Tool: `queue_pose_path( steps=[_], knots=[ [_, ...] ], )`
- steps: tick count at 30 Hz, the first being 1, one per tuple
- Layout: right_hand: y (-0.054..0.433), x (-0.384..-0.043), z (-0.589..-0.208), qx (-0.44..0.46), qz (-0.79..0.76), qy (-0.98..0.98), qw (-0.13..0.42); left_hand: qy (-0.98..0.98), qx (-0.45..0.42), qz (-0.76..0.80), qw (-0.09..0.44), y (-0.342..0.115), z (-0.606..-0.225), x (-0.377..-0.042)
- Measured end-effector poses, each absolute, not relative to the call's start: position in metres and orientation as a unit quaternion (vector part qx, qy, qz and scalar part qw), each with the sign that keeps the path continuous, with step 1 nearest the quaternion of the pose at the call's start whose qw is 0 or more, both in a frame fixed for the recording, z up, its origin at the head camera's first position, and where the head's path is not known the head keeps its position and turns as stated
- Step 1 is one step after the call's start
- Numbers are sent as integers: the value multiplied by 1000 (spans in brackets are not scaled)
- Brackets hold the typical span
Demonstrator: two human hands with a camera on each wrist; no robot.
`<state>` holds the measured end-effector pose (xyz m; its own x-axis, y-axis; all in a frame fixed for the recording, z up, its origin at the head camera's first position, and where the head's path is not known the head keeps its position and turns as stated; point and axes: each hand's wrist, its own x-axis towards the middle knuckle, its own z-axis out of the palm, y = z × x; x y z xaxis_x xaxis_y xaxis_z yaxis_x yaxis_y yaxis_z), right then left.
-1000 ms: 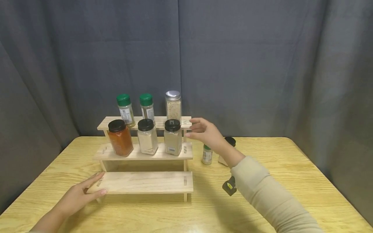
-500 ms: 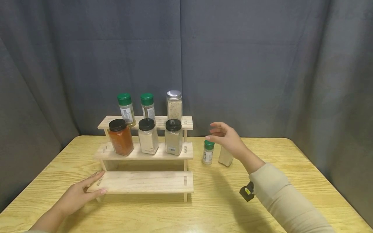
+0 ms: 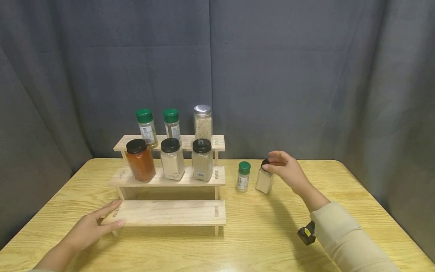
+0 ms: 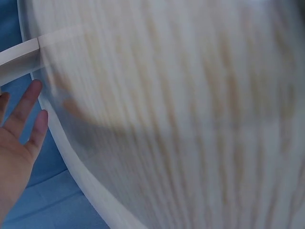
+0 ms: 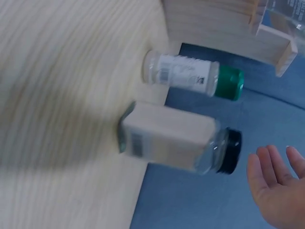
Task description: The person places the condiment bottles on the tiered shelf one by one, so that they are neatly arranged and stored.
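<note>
My left hand (image 3: 88, 230) touches the left end of a three-tier wooden spice rack (image 3: 166, 213), thumb and index finger at the lowest shelf. In the left wrist view the fingers of the left hand (image 4: 21, 129) look straight, beside the pale wood. My right hand (image 3: 289, 172) is at the black lid of a square jar of beige powder (image 3: 264, 181) standing on the table. The right wrist view shows the right hand (image 5: 279, 186) with relaxed fingers and a small gap to that lid. Left of this jar stands a green-capped spice bottle (image 3: 242, 179).
The middle shelf bears an orange-red spice jar (image 3: 141, 166), a cream powder jar (image 3: 172, 164) and a greyish powder jar (image 3: 202, 164), all black-lidded. Above stand two green-capped bottles (image 3: 146, 130) and a silver-lidded jar (image 3: 203, 126). A grey curtain (image 3: 289, 83) hangs behind the table.
My right hand has moved right from the rack's upper shelves, past the green-capped bottle, to the black-lidded jar on the table. The left hand stays in place.
</note>
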<state>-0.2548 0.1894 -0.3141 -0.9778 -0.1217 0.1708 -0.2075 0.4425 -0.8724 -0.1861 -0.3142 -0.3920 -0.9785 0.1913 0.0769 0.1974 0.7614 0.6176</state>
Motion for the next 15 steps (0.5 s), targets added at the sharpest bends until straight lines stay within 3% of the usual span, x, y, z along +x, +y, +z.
queue_pose_path(
  steps=[15],
  knots=[
    [202, -257, -338, 67, 466, -877, 95, -939, -98, -329, -4, -316, -392, -186]
  ],
)
